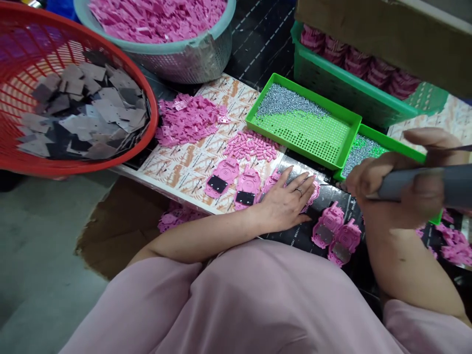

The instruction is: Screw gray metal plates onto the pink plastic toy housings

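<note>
My left hand point(282, 204) lies flat with fingers spread over a pink plastic casing point(313, 192), mostly hidden beneath it. A ring is on one finger. In my right hand point(398, 187) is a grey powered screwdriver point(457, 186), its tip pointing left toward the left hand's casing; the hand is blurred. Left of my left hand are pink casings with dark plates, one a casing with a black plate point(222, 177), another a second casing point(248, 184). Between my hands lie two pink casings with grey metal plates point(337, 236), side by side.
A green tray point(320, 140) of small screws stands behind my hands, with a second green tray point(391, 140) partly behind the right hand. Pink pegs point(252, 146) and pink parts point(190, 118) lie in heaps. A red basket point(149, 113) holds metal plates; a tub point(191, 61) holds pink parts.
</note>
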A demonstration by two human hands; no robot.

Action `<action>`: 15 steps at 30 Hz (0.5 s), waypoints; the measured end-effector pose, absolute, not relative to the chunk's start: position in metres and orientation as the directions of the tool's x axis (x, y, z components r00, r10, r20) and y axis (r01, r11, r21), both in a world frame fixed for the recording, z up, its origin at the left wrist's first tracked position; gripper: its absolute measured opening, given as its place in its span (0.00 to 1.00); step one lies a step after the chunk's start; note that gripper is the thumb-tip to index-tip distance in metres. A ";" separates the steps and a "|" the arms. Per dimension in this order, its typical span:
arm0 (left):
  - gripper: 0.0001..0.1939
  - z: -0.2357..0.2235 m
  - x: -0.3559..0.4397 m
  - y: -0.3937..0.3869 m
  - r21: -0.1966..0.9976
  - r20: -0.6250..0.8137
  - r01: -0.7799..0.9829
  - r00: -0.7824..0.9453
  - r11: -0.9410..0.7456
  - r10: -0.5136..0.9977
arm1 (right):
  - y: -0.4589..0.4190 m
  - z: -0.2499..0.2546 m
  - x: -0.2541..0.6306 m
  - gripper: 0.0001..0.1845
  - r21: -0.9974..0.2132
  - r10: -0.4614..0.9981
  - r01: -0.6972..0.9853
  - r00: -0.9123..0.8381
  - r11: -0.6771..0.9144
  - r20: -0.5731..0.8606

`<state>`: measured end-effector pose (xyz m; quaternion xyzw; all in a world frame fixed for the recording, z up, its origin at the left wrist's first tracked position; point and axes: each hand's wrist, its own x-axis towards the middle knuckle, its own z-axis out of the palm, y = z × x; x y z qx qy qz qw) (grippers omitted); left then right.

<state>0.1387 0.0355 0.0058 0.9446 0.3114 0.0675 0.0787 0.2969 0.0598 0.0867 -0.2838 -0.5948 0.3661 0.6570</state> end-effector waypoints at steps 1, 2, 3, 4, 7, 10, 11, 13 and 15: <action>0.33 0.005 0.139 0.035 0.185 0.073 0.584 0.794 -0.790 0.604 | 0.058 0.083 0.295 0.12 -0.816 0.828 -0.157 0.018 0.556 0.561; 0.33 0.004 0.140 0.034 0.181 0.069 0.589 0.791 -0.787 0.608 | 0.058 0.079 0.294 0.12 -0.816 0.830 -0.168 0.022 0.553 0.558; 0.33 0.004 0.140 0.034 0.179 0.065 0.593 0.789 -0.785 0.611 | 0.058 0.076 0.292 0.11 -0.814 0.829 -0.173 0.034 0.555 0.558; 0.33 0.003 0.140 0.033 0.177 0.065 0.596 0.787 -0.783 0.613 | 0.059 0.073 0.291 0.11 -0.807 0.823 -0.178 0.031 0.563 0.567; 0.33 0.001 0.141 0.032 0.175 0.062 0.596 0.788 -0.784 0.613 | 0.064 0.065 0.292 0.10 -0.786 0.802 -0.184 0.026 0.591 0.597; 0.33 0.000 0.143 0.031 0.164 0.038 0.602 0.788 -0.781 0.615 | 0.068 0.057 0.293 0.09 -0.781 0.799 -0.211 0.002 0.588 0.602; 0.33 0.000 0.143 0.031 0.159 0.032 0.603 0.788 -0.782 0.615 | 0.069 0.056 0.293 0.09 -0.781 0.799 -0.220 -0.013 0.584 0.601; 0.33 0.000 0.143 0.032 0.150 0.021 0.605 0.789 -0.782 0.614 | 0.070 0.055 0.293 0.10 -0.787 0.797 -0.230 -0.067 0.573 0.600; 0.33 0.001 0.144 0.032 0.147 0.006 0.606 0.790 -0.782 0.613 | 0.070 0.060 0.295 0.12 -0.799 0.798 -0.225 -0.116 0.558 0.591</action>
